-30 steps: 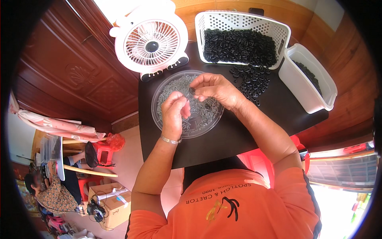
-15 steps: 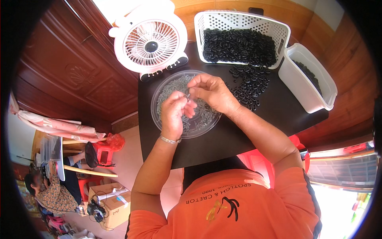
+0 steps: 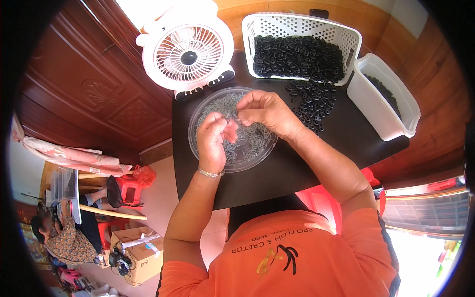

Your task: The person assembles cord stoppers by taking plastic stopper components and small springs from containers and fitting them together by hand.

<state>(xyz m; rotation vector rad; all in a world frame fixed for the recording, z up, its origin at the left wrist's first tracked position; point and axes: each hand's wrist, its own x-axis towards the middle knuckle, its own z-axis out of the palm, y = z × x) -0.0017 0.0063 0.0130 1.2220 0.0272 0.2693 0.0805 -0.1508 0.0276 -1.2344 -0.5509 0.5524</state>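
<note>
I had both hands over the clear round dish [image 3: 257, 157], which sat at the centre of the black table [image 3: 277, 183] and held a heap of small grey metal pieces [image 3: 222, 106]. My left hand [image 3: 213, 141] was curled, its fingertips bunched together near the dish's middle, though I could not tell whether anything was caught between them. My right hand [image 3: 264, 113] reached in from three o'clock, thumb and forefinger pinched on a small dark ring [image 3: 235, 114], held just beside the left fingertips. A thin bracelet [image 3: 210, 173] circled my left wrist.

At twelve o'clock from the dish stood a white desk fan [image 3: 187, 47], its grille facing up toward me. At one o'clock was a white perforated basket [image 3: 302, 24] filled with small black rings [image 3: 297, 57], and a loose scatter of the same black rings [image 3: 311, 101] lay on the table between basket and dish, just beside my right hand. At three o'clock, near the table's edge, a white plastic tub [image 3: 381, 106] held some dark pieces inside. Another person sat far down at eight o'clock, well apart.
</note>
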